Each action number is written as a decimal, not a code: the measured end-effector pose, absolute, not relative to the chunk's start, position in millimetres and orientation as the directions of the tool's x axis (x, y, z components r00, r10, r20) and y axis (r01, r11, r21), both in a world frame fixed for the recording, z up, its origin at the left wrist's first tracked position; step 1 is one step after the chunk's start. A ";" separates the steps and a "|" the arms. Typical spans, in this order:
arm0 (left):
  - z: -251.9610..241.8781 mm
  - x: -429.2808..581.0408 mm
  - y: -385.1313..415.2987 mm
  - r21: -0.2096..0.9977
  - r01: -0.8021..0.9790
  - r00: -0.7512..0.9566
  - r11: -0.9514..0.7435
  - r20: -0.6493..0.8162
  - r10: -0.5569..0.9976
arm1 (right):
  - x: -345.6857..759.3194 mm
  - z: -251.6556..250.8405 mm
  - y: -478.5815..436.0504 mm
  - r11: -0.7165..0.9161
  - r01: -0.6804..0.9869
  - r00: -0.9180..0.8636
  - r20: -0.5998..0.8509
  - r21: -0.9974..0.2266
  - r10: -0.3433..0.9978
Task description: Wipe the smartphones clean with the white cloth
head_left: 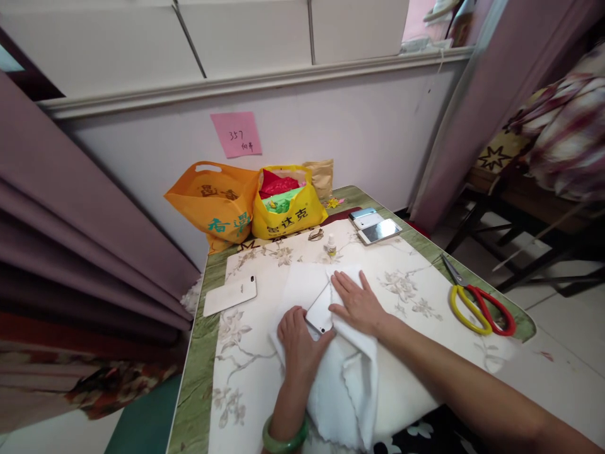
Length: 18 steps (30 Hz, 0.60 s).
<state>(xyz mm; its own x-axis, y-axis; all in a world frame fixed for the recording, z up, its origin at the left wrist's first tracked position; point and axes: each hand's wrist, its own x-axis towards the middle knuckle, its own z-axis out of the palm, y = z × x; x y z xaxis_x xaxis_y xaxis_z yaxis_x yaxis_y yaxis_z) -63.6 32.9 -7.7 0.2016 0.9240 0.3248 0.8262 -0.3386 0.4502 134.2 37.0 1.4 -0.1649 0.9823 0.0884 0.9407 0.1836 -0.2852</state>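
A white smartphone (319,313) lies on a white cloth (338,397) with scalloped edges, and a fold of the cloth covers its right part. My left hand (299,340), with a green bangle at the wrist, grips the phone's near end between thumb and fingers, over the cloth. My right hand (357,304) rests on the folded cloth at the phone's right side, fingers outstretched and apart. Just beyond the cloth stands a small bottle (331,245). Another white phone (231,296) lies face down to the left.
Scissors (472,302) with yellow and red handles lie at the right edge. Two phones (373,226) lie at the far right. An orange bag (212,202) and a filled yellow bag (288,211) stand at the back, near a brown pouch (321,178). Flower-patterned paper (250,378) covers the table.
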 end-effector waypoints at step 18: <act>1.7 -55.4 29.2 0.406 0.826 0.306 -0.390 0.259 0.916 | 197.2 -9.6 -1.4 0.121 0.383 0.263 0.233 -0.916 0.936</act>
